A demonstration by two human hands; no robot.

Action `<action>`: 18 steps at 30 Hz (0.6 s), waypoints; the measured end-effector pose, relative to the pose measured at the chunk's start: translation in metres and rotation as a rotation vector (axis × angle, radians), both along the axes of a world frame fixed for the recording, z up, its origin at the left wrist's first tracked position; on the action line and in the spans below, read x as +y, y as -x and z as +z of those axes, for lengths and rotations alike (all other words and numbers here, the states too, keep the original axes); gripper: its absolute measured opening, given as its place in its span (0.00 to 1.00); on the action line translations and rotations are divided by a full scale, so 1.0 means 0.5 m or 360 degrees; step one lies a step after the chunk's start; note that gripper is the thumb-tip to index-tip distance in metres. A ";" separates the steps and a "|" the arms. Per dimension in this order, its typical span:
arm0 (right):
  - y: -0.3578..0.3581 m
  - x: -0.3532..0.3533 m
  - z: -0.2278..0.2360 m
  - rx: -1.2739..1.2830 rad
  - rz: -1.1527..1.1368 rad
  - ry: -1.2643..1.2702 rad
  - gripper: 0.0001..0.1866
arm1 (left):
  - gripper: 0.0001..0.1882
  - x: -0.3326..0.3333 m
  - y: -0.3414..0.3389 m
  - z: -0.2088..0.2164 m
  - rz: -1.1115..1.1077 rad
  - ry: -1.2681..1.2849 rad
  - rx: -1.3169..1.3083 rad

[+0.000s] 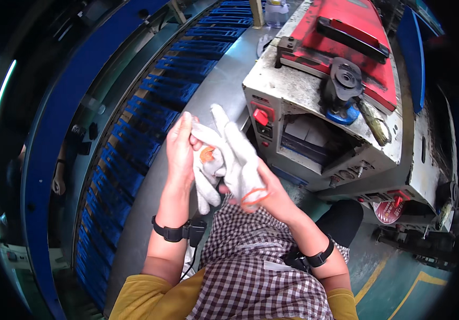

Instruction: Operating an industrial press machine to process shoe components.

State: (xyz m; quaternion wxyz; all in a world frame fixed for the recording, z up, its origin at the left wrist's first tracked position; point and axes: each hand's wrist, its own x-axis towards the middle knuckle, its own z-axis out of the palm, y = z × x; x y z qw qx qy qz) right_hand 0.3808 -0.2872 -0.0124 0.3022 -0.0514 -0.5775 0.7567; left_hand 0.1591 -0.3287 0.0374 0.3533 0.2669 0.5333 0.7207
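White knit work gloves (234, 160) are bunched together in front of my body, seemingly a pair. An orange cuff edge shows at their lower right, and a second orange patch shows between the folds. My left hand (177, 143) is closed on the left side of the gloves, with its thumb pointing up along the fabric. At the cuff end, my right hand (273, 193) grips the gloves from the lower right, and part of its fingers is hidden behind the fabric. Both hands are bare.
A metal ledge (149, 218) runs along my left, beside a conveyor with blue slats (170, 82). At the right stands a worn white machine (304, 154) with a red lid (341, 37) and a red switch (261, 116). A dark cast part (344, 77) rests on it.
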 end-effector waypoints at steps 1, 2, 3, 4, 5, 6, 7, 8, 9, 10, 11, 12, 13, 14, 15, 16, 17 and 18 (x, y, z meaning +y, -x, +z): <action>0.002 0.007 -0.019 0.0024 0.0130 0.0454 0.42 | 0.19 -0.001 -0.003 -0.002 0.0059 0.0004 -0.0038; 0.009 0.009 -0.022 0.0039 0.0258 0.0911 0.33 | 0.17 0.000 0.004 0.000 -0.0072 -0.0158 -0.0189; 0.017 0.002 -0.023 0.0005 -0.0142 0.0884 0.26 | 0.16 -0.003 0.004 0.003 0.0111 -0.0003 -0.0374; 0.020 0.010 -0.021 0.0078 -0.0354 0.0873 0.27 | 0.16 -0.007 0.000 0.008 0.0295 0.0152 -0.0561; 0.021 0.013 -0.011 0.0108 -0.0494 0.0923 0.28 | 0.17 -0.029 0.036 -0.011 0.0127 0.0055 -0.0769; 0.021 0.016 -0.009 0.0132 -0.0649 0.0969 0.28 | 0.16 -0.032 0.074 -0.029 0.0116 0.0053 -0.0929; 0.025 0.019 -0.011 0.0165 -0.0736 0.0748 0.28 | 0.19 -0.046 0.092 -0.053 0.0243 -0.0044 -0.0943; 0.025 0.023 -0.011 0.0193 -0.0823 0.0523 0.27 | 0.23 -0.051 0.084 -0.045 0.0368 -0.0140 -0.0961; 0.009 0.028 -0.003 -0.0255 -0.0793 0.0341 0.26 | 0.26 -0.052 0.094 -0.047 0.0486 -0.0215 -0.0945; 0.043 0.028 -0.006 0.0055 -0.0989 0.0078 0.28 | 0.30 -0.052 0.107 -0.050 0.0602 -0.0289 -0.0928; 0.072 0.042 0.011 -0.0029 -0.1187 -0.0568 0.32 | 0.32 -0.056 0.123 -0.055 0.0650 -0.0319 -0.0838; 0.097 0.055 0.030 -0.0118 -0.1363 -0.1233 0.35 | 0.32 -0.052 0.133 -0.075 0.0654 -0.0327 -0.0850; 0.121 0.053 0.041 -0.0279 -0.1381 -0.1460 0.39 | 0.32 -0.048 0.146 -0.107 0.0658 -0.0325 -0.0675; 0.151 0.053 0.034 -0.0460 -0.1260 -0.1656 0.41 | 0.33 -0.044 0.161 -0.146 0.0671 -0.0322 -0.0495; 0.192 0.058 -0.008 -0.0583 -0.1093 -0.1900 0.44 | 0.35 -0.050 0.192 -0.192 0.0606 -0.0147 -0.0560; 0.235 0.039 -0.045 -0.0681 -0.0756 -0.1954 0.43 | 0.35 -0.107 0.297 -0.301 0.0298 0.0032 -0.0416; 0.226 0.050 -0.113 -0.0956 -0.0448 -0.1994 0.43 | 0.34 -0.063 0.246 -0.295 0.0454 0.0310 0.0036; 0.212 0.045 -0.153 -0.1188 -0.0123 -0.1992 0.43 | 0.33 -0.052 0.193 -0.258 0.0631 0.0568 0.0527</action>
